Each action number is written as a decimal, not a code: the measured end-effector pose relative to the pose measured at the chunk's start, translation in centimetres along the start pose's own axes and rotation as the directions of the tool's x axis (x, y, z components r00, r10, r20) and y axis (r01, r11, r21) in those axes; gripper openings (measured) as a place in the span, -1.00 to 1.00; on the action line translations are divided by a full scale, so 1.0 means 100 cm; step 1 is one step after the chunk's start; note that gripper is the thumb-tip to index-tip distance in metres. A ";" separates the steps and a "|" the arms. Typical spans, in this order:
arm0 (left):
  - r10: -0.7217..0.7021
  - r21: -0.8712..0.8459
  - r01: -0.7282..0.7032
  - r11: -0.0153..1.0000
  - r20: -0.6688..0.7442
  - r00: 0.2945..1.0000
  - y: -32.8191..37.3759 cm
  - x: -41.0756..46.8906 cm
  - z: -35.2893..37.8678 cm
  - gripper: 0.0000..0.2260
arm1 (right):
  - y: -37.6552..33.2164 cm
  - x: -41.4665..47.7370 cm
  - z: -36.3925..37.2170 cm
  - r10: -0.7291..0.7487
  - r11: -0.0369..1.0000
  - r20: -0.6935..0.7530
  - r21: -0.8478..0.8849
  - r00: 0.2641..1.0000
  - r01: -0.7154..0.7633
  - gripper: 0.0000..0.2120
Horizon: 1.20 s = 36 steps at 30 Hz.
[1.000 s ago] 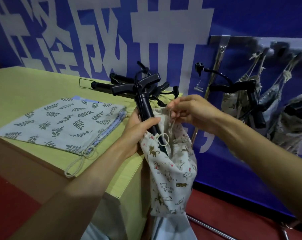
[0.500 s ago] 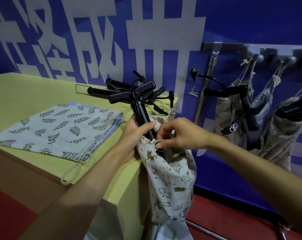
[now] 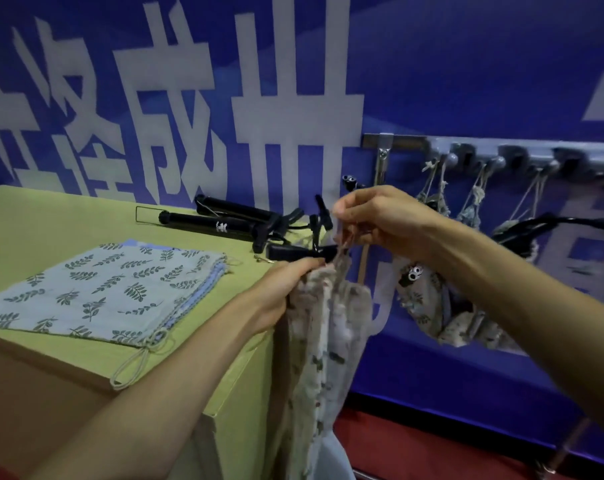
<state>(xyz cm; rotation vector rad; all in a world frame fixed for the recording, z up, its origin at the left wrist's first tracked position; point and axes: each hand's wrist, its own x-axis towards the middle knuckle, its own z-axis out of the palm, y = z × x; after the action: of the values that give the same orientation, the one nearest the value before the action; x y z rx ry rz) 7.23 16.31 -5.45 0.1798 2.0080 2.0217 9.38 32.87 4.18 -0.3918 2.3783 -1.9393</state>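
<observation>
A white drawstring bag [image 3: 323,344] with small animal prints hangs off the table's right corner, blurred by motion. Its mouth is gathered tight around a black handled device [image 3: 295,252] whose top sticks out above the cloth. My left hand [image 3: 281,292] grips the bunched neck of the bag just below that device. My right hand [image 3: 373,220] is raised above and pinches the bag's drawstring [image 3: 342,249], which runs taut down to the neck.
A stack of flat leaf-print bags [image 3: 110,292] lies on the yellow-green table [image 3: 51,220], its cord loop over the front edge. Several black devices [image 3: 221,220] lie at the table's back. Filled bags [image 3: 442,306] hang from a hook rail [image 3: 501,157] on the blue wall at the right.
My right hand rose from the bag's mouth and pulled the drawstring upward. The bag's mouth, loose before, is now cinched around the black device. My left hand stayed on the neck.
</observation>
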 end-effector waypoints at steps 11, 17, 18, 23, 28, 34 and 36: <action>0.286 0.883 -0.100 0.458 -0.040 0.957 0.060 -0.042 -0.006 -0.75 | -0.032 -0.032 -0.003 -0.032 0.965 -0.061 -0.263 0.998 0.015 -0.89; 0.278 0.436 -0.386 0.813 0.291 0.915 0.048 -0.051 0.066 -0.59 | -0.041 -0.039 -0.014 -0.008 0.990 -0.072 -0.143 0.997 -0.002 -0.86; 0.300 0.382 -0.389 0.838 0.272 0.914 0.041 -0.048 0.080 -0.64 | -0.043 -0.043 -0.018 -0.011 0.991 -0.082 -0.135 0.997 0.000 -0.86; 0.407 0.567 -0.460 0.683 0.227 0.885 0.018 -0.019 0.121 -0.78 | -0.048 -0.060 -0.036 0.022 0.995 -0.095 -0.092 0.995 -0.030 -0.85; 0.477 0.812 -0.427 0.397 0.214 0.852 0.011 -0.018 0.139 -0.82 | -0.055 -0.079 -0.065 0.045 0.971 -0.108 -0.228 0.993 -0.069 -0.95; 0.247 0.767 -0.359 0.533 0.264 0.932 0.037 -0.019 0.146 -0.83 | -0.056 -0.092 -0.082 -0.078 0.914 -0.168 -0.407 0.983 0.003 -0.92; 0.213 0.569 -0.390 0.725 0.352 0.911 0.052 -0.030 0.146 -0.86 | -0.057 -0.096 -0.089 -0.109 0.900 -0.202 -0.437 0.973 0.010 -0.90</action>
<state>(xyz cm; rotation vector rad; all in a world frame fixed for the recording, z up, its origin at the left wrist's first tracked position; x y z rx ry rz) 13.67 29.46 0.35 0.9283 2.5131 1.2732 17.83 42.51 10.41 -0.2756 2.9830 -1.5251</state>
